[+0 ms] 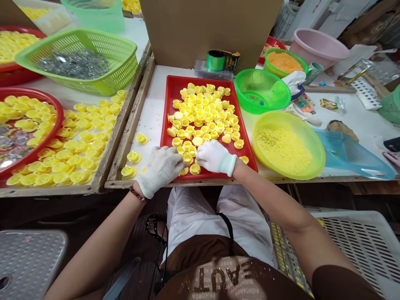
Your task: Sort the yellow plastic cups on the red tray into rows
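Observation:
A red tray (246,156) holds a heap of small yellow toy cups (204,112), many joined to saucers. My left hand (162,166), in a whitish knitted glove, lies across the tray's near left edge with its fingers curled towards the cups. Over the near end of the heap is my right hand (215,157), also gloved, its fingers bent down among the cups. The fingertips of the two hands are a short gap apart, and whatever they grip is hidden. Left of the tray, a few cups on saucers (134,157) stand on the white tabletop.
A yellow bowl (320,160) of small yellow bits and a green bowl (240,98) stand right of the tray. Behind it is a cardboard sheet (206,29) with a tape roll (215,61). Beyond a wooden ledge (109,154), left, are more yellow cups and a green basket (125,62).

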The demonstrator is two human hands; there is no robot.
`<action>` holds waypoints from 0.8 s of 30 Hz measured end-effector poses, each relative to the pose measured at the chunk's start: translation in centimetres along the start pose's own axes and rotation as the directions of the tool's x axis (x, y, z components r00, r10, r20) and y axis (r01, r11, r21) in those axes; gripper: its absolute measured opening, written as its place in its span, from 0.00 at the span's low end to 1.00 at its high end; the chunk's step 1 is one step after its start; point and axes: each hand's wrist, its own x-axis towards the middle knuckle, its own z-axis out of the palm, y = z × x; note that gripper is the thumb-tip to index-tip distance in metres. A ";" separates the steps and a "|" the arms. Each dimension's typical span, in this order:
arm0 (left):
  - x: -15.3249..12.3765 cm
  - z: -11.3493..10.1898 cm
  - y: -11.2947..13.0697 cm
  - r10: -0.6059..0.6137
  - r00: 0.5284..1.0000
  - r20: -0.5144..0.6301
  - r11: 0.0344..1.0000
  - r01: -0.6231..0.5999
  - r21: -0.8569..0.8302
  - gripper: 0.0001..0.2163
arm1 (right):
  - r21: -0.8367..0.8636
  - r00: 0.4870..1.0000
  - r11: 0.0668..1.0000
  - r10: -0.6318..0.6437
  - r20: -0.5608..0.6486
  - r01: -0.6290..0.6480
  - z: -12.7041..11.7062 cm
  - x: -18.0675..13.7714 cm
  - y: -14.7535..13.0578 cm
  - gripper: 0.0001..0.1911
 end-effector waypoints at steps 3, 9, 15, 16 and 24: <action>-0.4 -0.3 -1.6 -0.100 0.985 -0.141 0.992 0.087 -0.093 0.17 | 0.006 1.000 1.000 0.007 -0.016 -0.007 0.0 0.8 -0.2 0.18; -0.2 0.2 -2.4 -0.142 0.988 -0.056 0.988 0.139 -0.065 0.13 | -0.093 1.000 0.996 0.009 0.016 -0.007 0.7 2.6 -1.0 0.23; -0.7 0.8 -1.0 -0.212 0.977 0.014 0.976 0.213 -0.053 0.15 | -0.051 1.000 0.999 0.015 0.012 -0.015 0.1 2.2 -1.1 0.18; -1.1 0.7 -0.9 -0.240 0.971 -0.003 0.969 0.240 -0.054 0.16 | -0.039 1.000 0.999 0.016 -0.019 -0.017 0.0 2.4 -1.3 0.19; -3.9 1.3 -0.5 -0.221 0.974 -0.047 0.974 0.219 -0.056 0.11 | -0.111 0.998 0.993 -0.031 -0.047 0.026 0.6 6.5 -3.6 0.16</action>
